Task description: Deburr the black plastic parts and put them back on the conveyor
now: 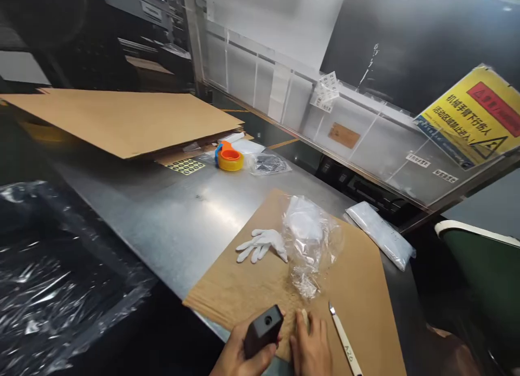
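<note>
Clasping a black device (263,331) in the left hand (239,354) and touching, with the right hand (312,348), a small pale piece (304,317) on brown paper (359,286), pinched or merely pressed impossible to tell, seemingly positioning it, next calling for steadiness, beside a knife (343,338) lettered "A26", before a yellow sign (479,116) reading "机械手臂下行伤人".

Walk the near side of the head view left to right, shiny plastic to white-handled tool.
Shiny black plastic → left hand holding a black box-shaped object → right hand → scalpel-like tool marked A26.
</note>
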Demonstrator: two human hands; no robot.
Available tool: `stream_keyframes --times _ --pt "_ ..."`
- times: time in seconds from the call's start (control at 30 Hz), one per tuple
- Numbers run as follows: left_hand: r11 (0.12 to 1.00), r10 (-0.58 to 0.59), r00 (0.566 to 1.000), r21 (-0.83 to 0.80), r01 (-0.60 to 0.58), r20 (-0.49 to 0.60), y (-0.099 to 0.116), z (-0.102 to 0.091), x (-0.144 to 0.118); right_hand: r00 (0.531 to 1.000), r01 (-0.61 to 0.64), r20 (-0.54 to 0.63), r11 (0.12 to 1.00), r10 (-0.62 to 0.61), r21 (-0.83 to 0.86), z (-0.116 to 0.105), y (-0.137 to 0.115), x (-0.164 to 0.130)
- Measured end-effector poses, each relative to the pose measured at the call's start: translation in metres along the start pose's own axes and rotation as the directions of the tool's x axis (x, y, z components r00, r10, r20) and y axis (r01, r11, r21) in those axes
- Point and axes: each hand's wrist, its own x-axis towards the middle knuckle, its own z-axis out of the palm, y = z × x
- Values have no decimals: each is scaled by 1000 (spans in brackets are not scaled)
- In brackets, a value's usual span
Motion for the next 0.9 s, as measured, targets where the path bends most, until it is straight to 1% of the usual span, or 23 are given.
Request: stream_keyframes --times 0.07,0.1,0.13,0.17,0.2,0.23,0.3,0.33,0.37,0.43,0.53,0.63,0.7,0.77,0.83,0.9 --pt "986 96 991 127 -107 91 2 -12 -2 1000 14 -3 980 -14 197 -12 -6 1" --pt "968 135 982 194 -159 131 4 -17 -3 1000 -8 2 955 7 297 -23 -13 3" --pt "943 166 972 263 -206 168 5 -20 -3 998 -34 -29 926 49 377 -34 -21 6" --pt "914 187 960 322 -247 206 7 -21 -3 998 -13 -54 902 40 432 -47 -32 10" --pt "887 202 949 366 -282 242 9 -22 -3 997 49 -71 885 -19 462 -58 -44 15" --pt "866 210 937 391 -310 278 10 -22 -4 991 133 -78 870 -109 475 -68 -57 19" --pt "842 221 912 404 -357 345 12 -22 -6 956 278 -50 842 -288 462 -82 -80 26" --pt "835 225 902 405 -373 368 12 -22 -8 940 315 -26 838 -339 445 -86 -88 29" --pt "828 228 895 407 -385 383 12 -23 -10 931 331 -5 841 -364 429 -90 -94 31" --pt "813 221 883 422 -401 414 12 -25 -14 931 327 14 850 -365 413 -94 -98 33" --pt "798 196 872 445 -408 448 9 -27 -19 946 288 14 858 -324 426 -97 -98 29" --pt "802 202 862 426 -418 465 5 -26 -21 970 174 79 882 -230 439 -96 -104 19" --pt "810 231 859 399 -431 457 3 -25 -22 976 129 102 884 -195 449 -94 -109 15" --pt "813 234 857 391 -432 459 2 -24 -24 976 149 73 878 -203 456 -94 -112 12" --pt "819 201 858 399 -412 473 0 -23 -25 975 171 47 872 -216 458 -94 -112 11" --pt "834 159 837 382 -398 524 -3 -21 -25 980 113 92 870 -178 480 -95 -110 10"
